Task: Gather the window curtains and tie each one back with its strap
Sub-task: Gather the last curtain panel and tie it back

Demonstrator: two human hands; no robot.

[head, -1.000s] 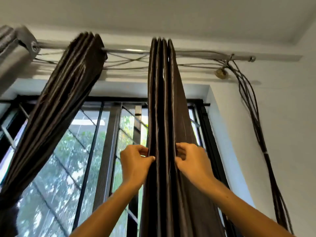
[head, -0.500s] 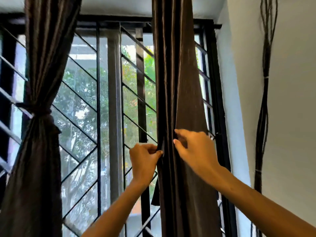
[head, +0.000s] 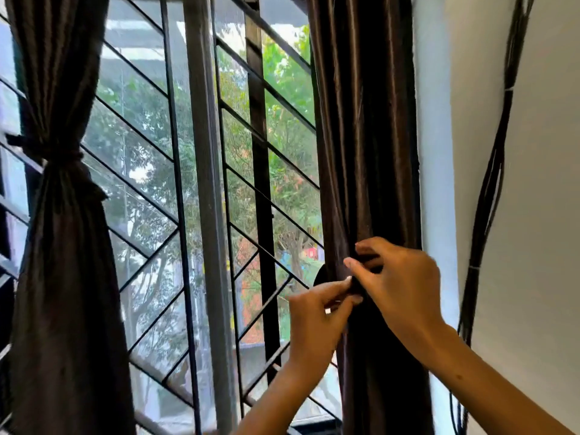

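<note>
Pinching a dark strap (head: 354, 285) between them at the front of the gathered right curtain (head: 364, 136), the left hand (head: 317, 318) and right hand (head: 405, 293) seem placed to cinch the bundle by the window's right edge. The left curtain (head: 59, 246) hangs already tied before the barred window (head: 201, 183), and cables (head: 492, 171) run down the white wall (head: 539, 215).

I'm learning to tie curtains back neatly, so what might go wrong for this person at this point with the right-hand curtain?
1. Both the left hand and right hand pinch dark fabric on the front of the right curtain; the pleats above hang loose, so some may slip out of the bundle.
2. The knot may sit lower than the tie on the left curtain, leaving the pair uneven.
</note>
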